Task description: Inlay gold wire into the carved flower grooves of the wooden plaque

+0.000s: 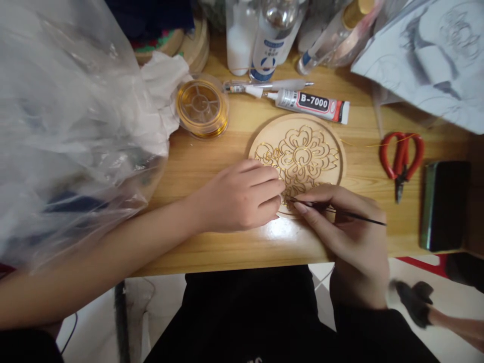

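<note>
A round wooden plate with a raised rim lies on the table. Gold wire forms a flower pattern across its face. My left hand rests over the plate's lower left edge, its fingers curled and pressed together. What those fingertips hold, if anything, is hidden. My right hand pinches a slim black tool whose tip touches the lower part of the pattern, close to my left fingertips. Whether the tool is tweezers or a fine brush I cannot tell.
Behind the plate lie a B-7000 glue tube, a pen and a gold wire spool. Bottles stand farther back. Red-handled cutters and a dark phone-like block lie right. Clear plastic covers the left side.
</note>
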The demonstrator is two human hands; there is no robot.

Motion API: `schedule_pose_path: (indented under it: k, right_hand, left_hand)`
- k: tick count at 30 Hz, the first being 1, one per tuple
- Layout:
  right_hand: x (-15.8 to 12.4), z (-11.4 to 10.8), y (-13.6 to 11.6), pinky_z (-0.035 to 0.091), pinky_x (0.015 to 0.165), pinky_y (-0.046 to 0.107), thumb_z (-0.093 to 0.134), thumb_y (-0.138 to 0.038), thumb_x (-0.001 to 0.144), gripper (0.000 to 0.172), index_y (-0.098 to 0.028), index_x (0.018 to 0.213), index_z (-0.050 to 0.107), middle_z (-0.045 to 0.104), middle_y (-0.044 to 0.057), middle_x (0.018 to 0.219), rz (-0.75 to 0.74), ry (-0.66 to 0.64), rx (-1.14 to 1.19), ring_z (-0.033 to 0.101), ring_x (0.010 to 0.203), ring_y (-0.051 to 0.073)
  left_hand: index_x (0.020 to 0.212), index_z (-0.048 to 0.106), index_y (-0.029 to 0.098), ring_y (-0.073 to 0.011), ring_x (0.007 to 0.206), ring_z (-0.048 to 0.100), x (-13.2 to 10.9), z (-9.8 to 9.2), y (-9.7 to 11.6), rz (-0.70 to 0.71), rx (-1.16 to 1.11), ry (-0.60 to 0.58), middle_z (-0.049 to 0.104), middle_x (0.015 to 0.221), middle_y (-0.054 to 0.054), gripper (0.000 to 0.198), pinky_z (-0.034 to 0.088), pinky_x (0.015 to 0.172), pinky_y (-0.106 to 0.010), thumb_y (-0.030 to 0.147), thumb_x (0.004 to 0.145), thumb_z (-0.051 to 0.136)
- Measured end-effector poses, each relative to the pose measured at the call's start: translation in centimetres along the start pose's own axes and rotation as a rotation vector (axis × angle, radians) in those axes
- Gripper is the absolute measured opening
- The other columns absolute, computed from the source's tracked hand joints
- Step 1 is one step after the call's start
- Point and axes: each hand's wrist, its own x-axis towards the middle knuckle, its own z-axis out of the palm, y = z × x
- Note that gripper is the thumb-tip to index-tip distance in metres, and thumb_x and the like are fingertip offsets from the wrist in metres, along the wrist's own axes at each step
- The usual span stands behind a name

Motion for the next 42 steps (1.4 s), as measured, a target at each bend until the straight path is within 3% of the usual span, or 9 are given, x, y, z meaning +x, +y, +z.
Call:
schedule_pose_path:
  k: [15, 25, 32, 37, 42]
  right_hand:
    - [0.13, 0.08, -0.03, 0.049, 0.057, 0.019, 0.071, -0.012, 0.078, 0.012, -0.021, 0.085, 0.068, 0.069, -0.002, 0.075, -0.037, -0.010, -0.047, 0.062, 0.065, 0.008]
    - [0.00, 0.36, -0.49, 0.043, 0.050, 0.021, 0.069, -0.016, 0.080, 0.006, -0.020, 0.077, 0.065, 0.066, -0.002, 0.070, 0.036, 0.022, -0.078, 0.056, 0.058, 0.009]
    - [0.22, 0.11, -0.46, 0.045, 0.048, 0.019, 0.071, -0.014, 0.077, 0.007, -0.021, 0.076, 0.069, 0.068, -0.002, 0.068, 0.111, 0.018, 0.065, 0.060, 0.056, 0.008]
    - [0.08, 0.33, -0.65, 0.048, 0.051, 0.020, 0.073, -0.017, 0.075, 0.006, -0.021, 0.075, 0.069, 0.068, -0.002, 0.069, 0.206, 0.092, 0.121, 0.060, 0.060, 0.010]
    - [-0.01, 0.47, -0.55, 0.049, 0.053, 0.022, 0.074, -0.017, 0.074, 0.007, -0.023, 0.076, 0.070, 0.067, -0.001, 0.070, 0.197, 0.135, 0.187, 0.061, 0.063, 0.011]
  left_hand:
    - [0.086, 0.065, 0.016, -0.0185, 0.089, 0.060, 0.04, -0.03, -0.05, 0.007, 0.009, -0.007, 0.068, 0.089, -0.003, 0.022, 0.045, 0.078, -0.033, 0.030, 0.094, 0.051]
    - [0.086, 0.065, 0.016, -0.0186, 0.090, 0.061, 0.01, -0.05, 0.04, -0.005, 0.004, -0.005, 0.069, 0.092, -0.004, 0.020, 0.046, 0.078, -0.033, 0.032, 0.093, 0.055]
    - [0.086, 0.065, 0.016, -0.0185, 0.090, 0.061, -0.03, -0.09, 0.04, -0.012, -0.008, -0.003, 0.070, 0.092, -0.004, 0.020, 0.046, 0.078, -0.033, 0.032, 0.093, 0.054]
    - [0.086, 0.065, 0.015, -0.0187, 0.090, 0.061, -0.01, 0.04, 0.02, -0.007, -0.024, 0.004, 0.069, 0.092, -0.004, 0.020, 0.045, 0.079, -0.033, 0.031, 0.093, 0.054]
    - [0.088, 0.064, 0.016, -0.0180, 0.091, 0.060, -0.05, -0.10, 0.02, -0.002, -0.021, -0.008, 0.069, 0.092, -0.005, 0.020, 0.045, 0.080, -0.033, 0.031, 0.093, 0.053]
